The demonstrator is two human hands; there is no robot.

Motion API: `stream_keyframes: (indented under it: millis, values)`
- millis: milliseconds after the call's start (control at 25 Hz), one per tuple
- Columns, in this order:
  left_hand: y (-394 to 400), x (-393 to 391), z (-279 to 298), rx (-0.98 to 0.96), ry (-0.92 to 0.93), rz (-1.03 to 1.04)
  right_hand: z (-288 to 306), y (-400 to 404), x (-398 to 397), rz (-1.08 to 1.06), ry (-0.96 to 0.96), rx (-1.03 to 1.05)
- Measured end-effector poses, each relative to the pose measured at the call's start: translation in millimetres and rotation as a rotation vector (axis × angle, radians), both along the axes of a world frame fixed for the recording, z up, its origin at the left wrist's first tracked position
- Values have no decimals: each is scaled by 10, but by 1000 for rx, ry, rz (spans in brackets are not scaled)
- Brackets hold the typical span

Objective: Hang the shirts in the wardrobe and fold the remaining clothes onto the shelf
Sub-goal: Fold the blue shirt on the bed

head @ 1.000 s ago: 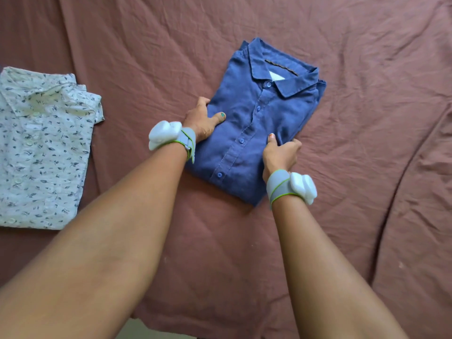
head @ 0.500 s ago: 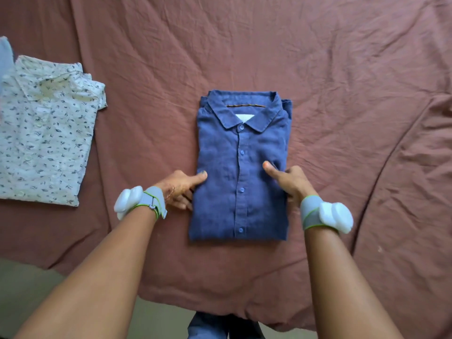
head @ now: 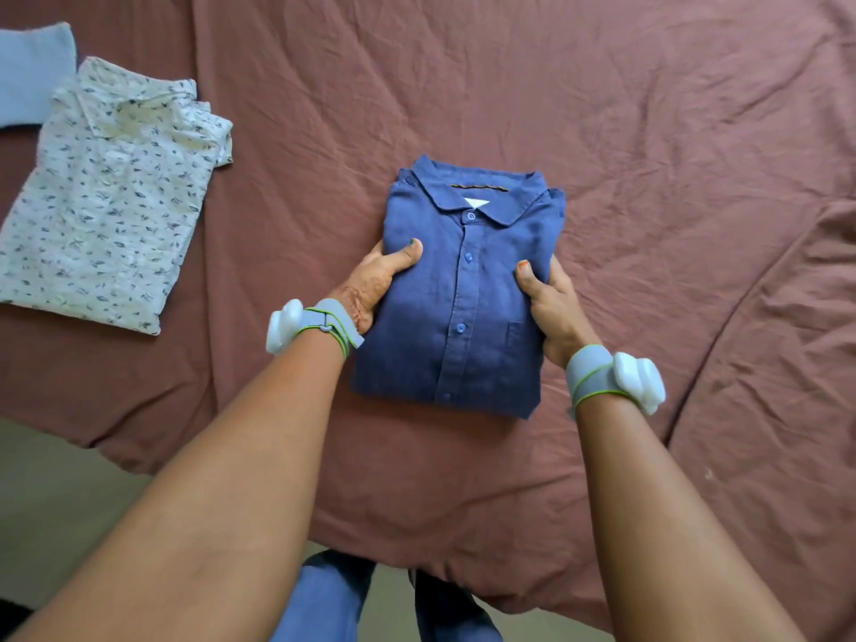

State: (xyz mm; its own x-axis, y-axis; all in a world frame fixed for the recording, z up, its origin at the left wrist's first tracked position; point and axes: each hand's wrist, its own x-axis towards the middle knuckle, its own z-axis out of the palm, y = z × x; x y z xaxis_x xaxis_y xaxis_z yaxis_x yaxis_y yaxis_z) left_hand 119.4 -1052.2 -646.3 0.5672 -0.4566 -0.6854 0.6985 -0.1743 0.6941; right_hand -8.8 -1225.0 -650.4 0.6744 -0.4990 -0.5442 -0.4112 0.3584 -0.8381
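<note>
A folded dark blue button shirt (head: 463, 294) lies collar-away on the reddish-brown bedsheet (head: 648, 132). My left hand (head: 377, 280) grips its left edge, thumb on top and fingers tucked beneath. My right hand (head: 549, 303) grips the right edge the same way, thumb pressed on the front. The shirt looks slightly raised off the sheet at its near end. A folded white shirt with a small leaf print (head: 106, 196) lies at the far left of the bed.
A pale blue folded cloth (head: 32, 71) sits at the top-left corner, partly under the printed shirt. The bed's near edge runs across the bottom, with greenish floor (head: 69, 502) and my blue trouser legs (head: 333, 600) below it.
The blue shirt was turned from slanted to straight, collar away. Both hands have slid up its sides and now grip the edges, and the shirt has come closer to me.
</note>
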Motion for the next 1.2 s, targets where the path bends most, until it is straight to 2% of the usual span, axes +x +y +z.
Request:
stream_keyframes:
  millis: [80, 200, 400, 520, 680, 840, 1000, 1200]
  values:
    - [143, 94, 181, -71, 11, -48, 187, 64, 53, 4, -57, 50]
    - [448, 385, 492, -56, -42, -78, 509, 306, 331, 55, -100, 112]
    - [1387, 1231, 841, -18, -178, 32, 946, 1165, 1191, 126, -180, 282]
    - [2105, 1833, 1017, -54, -275, 30, 1053, 1911, 1810, 111, -212, 333]
    - [2744, 2649, 1244, 37, -421, -14, 996, 2695, 2508, 28, -297, 398]
    - [3258, 3241, 868, 145, -341, -111, 510, 3314, 3006, -66, -182, 312]
    - [3758, 3263, 249, 535, -295, -399, -93, 3594, 2958, -105, -44, 104]
    - [4038, 3110, 82, 589, -301, -424, -81, 3701, 2847, -45, 41, 39]
